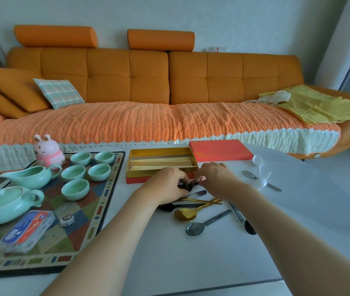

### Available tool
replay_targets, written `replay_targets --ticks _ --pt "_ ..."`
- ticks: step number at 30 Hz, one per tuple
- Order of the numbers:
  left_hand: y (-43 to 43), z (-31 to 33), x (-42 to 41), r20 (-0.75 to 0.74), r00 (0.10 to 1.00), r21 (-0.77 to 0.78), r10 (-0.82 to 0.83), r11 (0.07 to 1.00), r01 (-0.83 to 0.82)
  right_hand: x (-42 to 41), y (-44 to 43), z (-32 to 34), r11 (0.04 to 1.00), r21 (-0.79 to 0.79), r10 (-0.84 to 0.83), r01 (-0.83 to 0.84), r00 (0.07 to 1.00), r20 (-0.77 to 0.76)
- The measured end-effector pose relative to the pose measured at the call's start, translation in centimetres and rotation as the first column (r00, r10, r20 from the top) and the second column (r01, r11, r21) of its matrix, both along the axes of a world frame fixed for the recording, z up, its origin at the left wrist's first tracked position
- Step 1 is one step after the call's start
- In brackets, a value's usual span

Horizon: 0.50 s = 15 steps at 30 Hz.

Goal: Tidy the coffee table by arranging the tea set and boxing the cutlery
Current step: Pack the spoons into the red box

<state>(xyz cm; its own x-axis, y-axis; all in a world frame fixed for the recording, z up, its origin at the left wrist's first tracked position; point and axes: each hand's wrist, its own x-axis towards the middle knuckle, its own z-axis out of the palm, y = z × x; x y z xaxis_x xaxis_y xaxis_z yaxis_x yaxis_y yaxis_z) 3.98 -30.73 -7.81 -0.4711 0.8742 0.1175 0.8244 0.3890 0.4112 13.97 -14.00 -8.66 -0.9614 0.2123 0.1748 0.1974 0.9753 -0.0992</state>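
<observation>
An open gold box (139,154) on a red base holds wooden chopsticks (161,163); its red lid (220,149) lies to the right. Just in front of the box my left hand (167,182) and my right hand (216,178) together grip a bundle of black cutlery (185,185). Below them on the white table lie a gold spoon (184,215), a grey spoon (195,228), a black spoon (250,227) and more pieces. On the patterned mat (77,238) at left stand several green cups (75,189), a green pitcher (30,176) and a green teapot (5,204).
A pink rabbit figure (46,152) stands behind the mat. A packet (27,229) and a small round tin (66,219) lie on the mat. A white plastic spoon (257,162) and a steel spoon (248,174) lie right of the box. An orange sofa (148,82) runs behind the table.
</observation>
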Motion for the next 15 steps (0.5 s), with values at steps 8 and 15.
replay_targets --ticks 8,15 --pt "-1.3 1.7 -1.9 -0.052 0.995 0.24 0.089 0.968 -0.074 -1.7 -1.6 1.6 0.962 -0.259 0.036 -0.084 0.982 -0.186" --pt "-3.3 1.5 -4.7 -0.064 0.976 0.503 0.207 0.851 -0.147 -4.2 -2.9 1.4 0.979 -0.199 -0.025 -0.05 0.934 -0.357"
